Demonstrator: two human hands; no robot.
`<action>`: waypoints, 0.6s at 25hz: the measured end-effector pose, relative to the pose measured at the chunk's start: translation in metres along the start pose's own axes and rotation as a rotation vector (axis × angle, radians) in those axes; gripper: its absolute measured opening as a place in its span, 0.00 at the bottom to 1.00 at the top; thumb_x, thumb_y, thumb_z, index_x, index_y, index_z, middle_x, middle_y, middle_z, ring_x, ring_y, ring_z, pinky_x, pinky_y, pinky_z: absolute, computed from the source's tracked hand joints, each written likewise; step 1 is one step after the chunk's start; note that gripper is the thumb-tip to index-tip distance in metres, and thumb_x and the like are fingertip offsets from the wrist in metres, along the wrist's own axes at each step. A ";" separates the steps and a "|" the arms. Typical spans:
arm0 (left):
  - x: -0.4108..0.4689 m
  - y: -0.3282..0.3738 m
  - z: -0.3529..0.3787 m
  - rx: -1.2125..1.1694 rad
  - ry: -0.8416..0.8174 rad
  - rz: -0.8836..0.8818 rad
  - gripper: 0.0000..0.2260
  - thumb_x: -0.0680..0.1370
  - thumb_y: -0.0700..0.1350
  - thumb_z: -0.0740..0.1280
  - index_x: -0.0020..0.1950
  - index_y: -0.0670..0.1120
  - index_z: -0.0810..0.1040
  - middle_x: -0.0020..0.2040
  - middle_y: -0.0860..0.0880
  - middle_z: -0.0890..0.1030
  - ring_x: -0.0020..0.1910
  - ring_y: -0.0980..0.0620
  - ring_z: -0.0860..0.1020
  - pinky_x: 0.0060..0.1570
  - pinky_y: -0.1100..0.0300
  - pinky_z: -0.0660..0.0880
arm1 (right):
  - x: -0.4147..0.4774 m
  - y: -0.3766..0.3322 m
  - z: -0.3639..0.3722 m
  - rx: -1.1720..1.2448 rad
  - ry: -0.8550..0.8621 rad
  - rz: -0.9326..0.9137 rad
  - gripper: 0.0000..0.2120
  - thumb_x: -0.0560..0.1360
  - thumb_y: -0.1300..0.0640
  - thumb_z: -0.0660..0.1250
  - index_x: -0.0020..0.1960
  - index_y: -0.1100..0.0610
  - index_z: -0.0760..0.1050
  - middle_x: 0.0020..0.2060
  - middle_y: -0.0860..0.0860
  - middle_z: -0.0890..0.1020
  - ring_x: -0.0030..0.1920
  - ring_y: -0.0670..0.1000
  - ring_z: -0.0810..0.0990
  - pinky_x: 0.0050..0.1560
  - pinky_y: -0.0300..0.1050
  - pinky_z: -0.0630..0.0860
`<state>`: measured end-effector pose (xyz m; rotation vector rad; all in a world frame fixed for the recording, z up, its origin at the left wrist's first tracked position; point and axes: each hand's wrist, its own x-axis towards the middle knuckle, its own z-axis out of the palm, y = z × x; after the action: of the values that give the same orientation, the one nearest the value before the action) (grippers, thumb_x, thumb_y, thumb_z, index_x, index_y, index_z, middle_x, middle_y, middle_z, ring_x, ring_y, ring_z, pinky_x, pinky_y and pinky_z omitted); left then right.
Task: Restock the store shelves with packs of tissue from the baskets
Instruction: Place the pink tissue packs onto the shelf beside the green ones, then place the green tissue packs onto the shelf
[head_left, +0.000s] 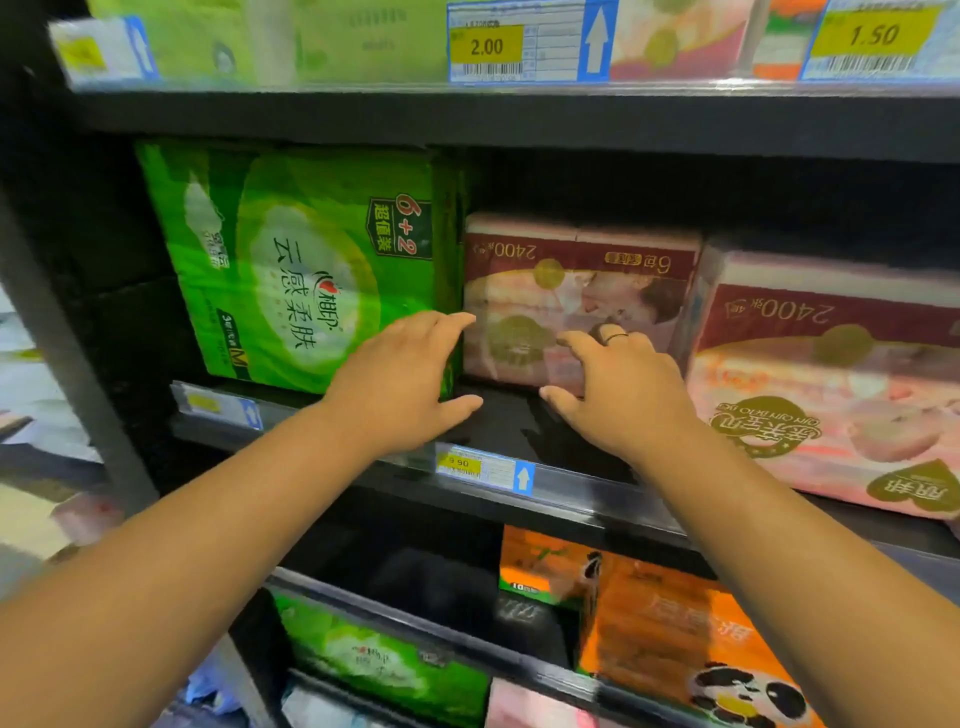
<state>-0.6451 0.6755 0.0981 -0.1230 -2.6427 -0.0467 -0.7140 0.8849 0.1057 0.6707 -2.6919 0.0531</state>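
While on shelf (519, 415) | hands: left (400, 384), right (618, 395) open | touching pink pack (571, 291)

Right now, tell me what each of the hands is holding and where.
Neither closes on anything. The left hand is open by the green pack. The right hand lays spread fingers on the lower front of the pink pack, set back on the shelf.

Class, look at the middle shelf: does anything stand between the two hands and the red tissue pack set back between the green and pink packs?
Nothing visible does: left hand and right hand already reach the red tissue pack.
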 end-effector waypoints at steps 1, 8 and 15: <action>-0.014 -0.002 -0.006 0.044 0.000 -0.037 0.35 0.73 0.61 0.67 0.75 0.50 0.61 0.70 0.47 0.69 0.69 0.46 0.67 0.66 0.51 0.67 | -0.006 -0.006 -0.001 0.016 0.005 -0.033 0.30 0.75 0.34 0.59 0.73 0.46 0.61 0.66 0.54 0.71 0.65 0.59 0.69 0.59 0.54 0.71; -0.172 -0.019 -0.049 0.268 -0.077 -0.379 0.35 0.72 0.66 0.63 0.73 0.48 0.65 0.68 0.45 0.71 0.68 0.44 0.69 0.66 0.48 0.68 | -0.056 -0.099 -0.002 0.209 -0.020 -0.403 0.35 0.73 0.30 0.57 0.75 0.44 0.58 0.67 0.52 0.69 0.65 0.58 0.67 0.61 0.55 0.68; -0.332 -0.046 -0.104 0.322 -0.079 -0.792 0.35 0.70 0.68 0.59 0.73 0.51 0.65 0.68 0.47 0.71 0.66 0.44 0.71 0.62 0.49 0.69 | -0.109 -0.249 0.011 0.335 -0.127 -0.724 0.33 0.74 0.31 0.58 0.74 0.43 0.57 0.69 0.51 0.67 0.67 0.58 0.66 0.63 0.55 0.67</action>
<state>-0.3093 0.5981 0.0308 1.0382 -2.5620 0.1220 -0.5136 0.7111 0.0437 1.7543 -2.4024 0.2817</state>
